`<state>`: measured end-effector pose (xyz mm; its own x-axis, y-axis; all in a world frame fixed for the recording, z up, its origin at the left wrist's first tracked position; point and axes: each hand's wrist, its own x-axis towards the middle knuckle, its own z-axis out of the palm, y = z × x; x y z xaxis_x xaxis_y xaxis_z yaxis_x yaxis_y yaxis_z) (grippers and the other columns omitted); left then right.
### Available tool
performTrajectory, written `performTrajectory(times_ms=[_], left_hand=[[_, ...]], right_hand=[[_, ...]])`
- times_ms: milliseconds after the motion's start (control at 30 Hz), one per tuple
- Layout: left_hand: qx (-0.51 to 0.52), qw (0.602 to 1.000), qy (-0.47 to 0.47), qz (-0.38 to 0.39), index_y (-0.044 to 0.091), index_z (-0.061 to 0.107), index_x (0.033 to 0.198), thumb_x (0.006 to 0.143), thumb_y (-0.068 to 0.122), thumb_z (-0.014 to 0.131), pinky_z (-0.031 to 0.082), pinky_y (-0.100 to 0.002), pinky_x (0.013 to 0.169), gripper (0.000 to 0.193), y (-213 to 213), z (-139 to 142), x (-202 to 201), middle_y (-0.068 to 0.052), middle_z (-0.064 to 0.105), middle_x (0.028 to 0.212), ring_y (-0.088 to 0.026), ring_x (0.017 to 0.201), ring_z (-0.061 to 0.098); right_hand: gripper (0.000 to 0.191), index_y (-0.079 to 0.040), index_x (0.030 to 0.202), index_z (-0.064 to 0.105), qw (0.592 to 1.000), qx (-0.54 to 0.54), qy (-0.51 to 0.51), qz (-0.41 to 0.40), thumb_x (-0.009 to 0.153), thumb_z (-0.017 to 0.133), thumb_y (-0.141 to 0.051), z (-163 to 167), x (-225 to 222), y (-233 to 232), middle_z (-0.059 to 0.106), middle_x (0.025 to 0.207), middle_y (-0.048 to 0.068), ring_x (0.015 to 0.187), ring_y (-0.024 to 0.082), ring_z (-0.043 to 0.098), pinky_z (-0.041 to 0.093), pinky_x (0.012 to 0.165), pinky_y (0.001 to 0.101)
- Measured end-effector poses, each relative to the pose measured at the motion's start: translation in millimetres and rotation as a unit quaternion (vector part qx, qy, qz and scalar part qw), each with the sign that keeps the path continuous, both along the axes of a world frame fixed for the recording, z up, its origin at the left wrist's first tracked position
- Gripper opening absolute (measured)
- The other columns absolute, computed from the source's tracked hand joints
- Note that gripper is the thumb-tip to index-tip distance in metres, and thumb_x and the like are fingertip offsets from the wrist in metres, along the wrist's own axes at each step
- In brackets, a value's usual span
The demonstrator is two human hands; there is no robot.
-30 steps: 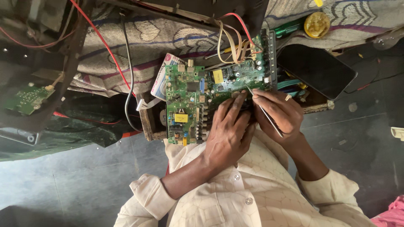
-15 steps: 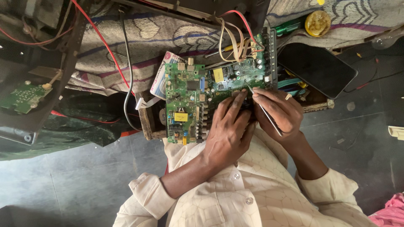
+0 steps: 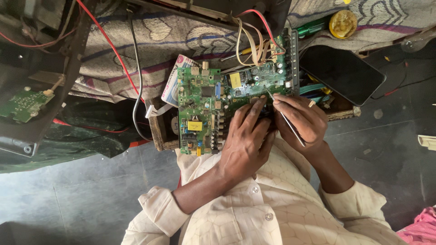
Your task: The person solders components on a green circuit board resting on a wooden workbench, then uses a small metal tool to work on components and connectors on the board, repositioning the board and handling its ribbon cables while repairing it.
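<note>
Green circuit board (image 3: 213, 109): rectangular, crowded with components, yellow block, wire bundle at the top edge; rests on a wooden box above the lap. Left hand (image 3: 247, 140): grip pressed flat on the board. Right hand (image 3: 304, 120): grip pinching a thin metal probe (image 3: 285, 117).

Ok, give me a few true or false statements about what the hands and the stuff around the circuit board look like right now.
1. The left hand rests on the green circuit board. True.
2. The right hand holds a thin metal tool with its tip at the board. True.
3. The dark flat phone lies left of the board. False: it lies to the right.
4. The round yellow object sits on the board. False: it sits on the patterned cloth, up at the right.
5. A red wire crosses the cloth. True.
</note>
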<state>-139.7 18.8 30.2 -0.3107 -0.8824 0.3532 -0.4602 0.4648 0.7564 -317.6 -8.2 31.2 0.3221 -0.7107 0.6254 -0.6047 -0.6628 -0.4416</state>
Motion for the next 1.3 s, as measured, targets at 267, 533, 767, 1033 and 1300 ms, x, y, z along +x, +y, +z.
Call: performTrajectory(times_ms=[267,533,767,1033,1300], left_hand=[[0.007,1.000,0.006,-0.003,-0.005,0.064,0.110,0.093,0.009,0.073,0.043,-0.052,0.115,0.024,-0.5,0.9,1.4,-0.027,0.049,0.151,-0.044,0.134,0.051],[-0.001,1.000,0.008,0.000,-0.005,0.064,0.112,0.093,0.009,0.073,0.044,-0.052,0.114,0.025,0.0,-2.1,0.6,-0.027,0.049,0.151,-0.045,0.134,0.051],[-0.002,1.000,0.008,0.002,-0.004,0.064,0.111,0.093,0.010,0.073,0.044,-0.052,0.114,0.024,-0.7,-4.6,0.1,-0.027,0.049,0.151,-0.045,0.134,0.051],[0.001,1.000,0.003,0.000,-0.004,0.064,0.109,0.093,0.009,0.073,0.044,-0.052,0.114,0.023,-1.0,-5.1,-0.3,-0.027,0.049,0.151,-0.044,0.134,0.051],[0.001,1.000,-0.005,0.001,-0.004,0.065,0.110,0.093,0.010,0.073,0.044,-0.052,0.113,0.024,-1.0,-6.8,-1.6,-0.026,0.049,0.151,-0.044,0.133,0.051]], right_hand=[[0.024,0.008,0.110,0.070,1.000,-0.001,0.001,-0.005,0.087,0.075,0.013,-0.5,1.6,0.2,0.073,0.114,0.021,0.101,0.035,0.075,0.061,0.086,0.0402],[0.025,0.008,0.110,0.070,1.000,0.000,0.008,-0.005,0.086,0.075,0.012,0.0,1.4,-0.8,0.074,0.113,0.022,0.100,0.035,0.075,0.061,0.086,0.0401],[0.024,0.008,0.111,0.070,1.000,-0.002,0.003,-0.004,0.087,0.075,0.012,-1.6,0.8,-1.5,0.073,0.114,0.022,0.101,0.035,0.075,0.061,0.088,0.0409],[0.024,0.007,0.110,0.071,1.000,-0.003,0.005,-0.006,0.087,0.075,0.012,-2.1,0.7,-1.4,0.074,0.114,0.021,0.099,0.034,0.075,0.060,0.086,0.0403],[0.025,0.007,0.110,0.071,1.000,0.000,0.009,-0.004,0.086,0.076,0.012,0.0,1.1,-2.4,0.074,0.114,0.021,0.101,0.034,0.075,0.060,0.086,0.0403]])
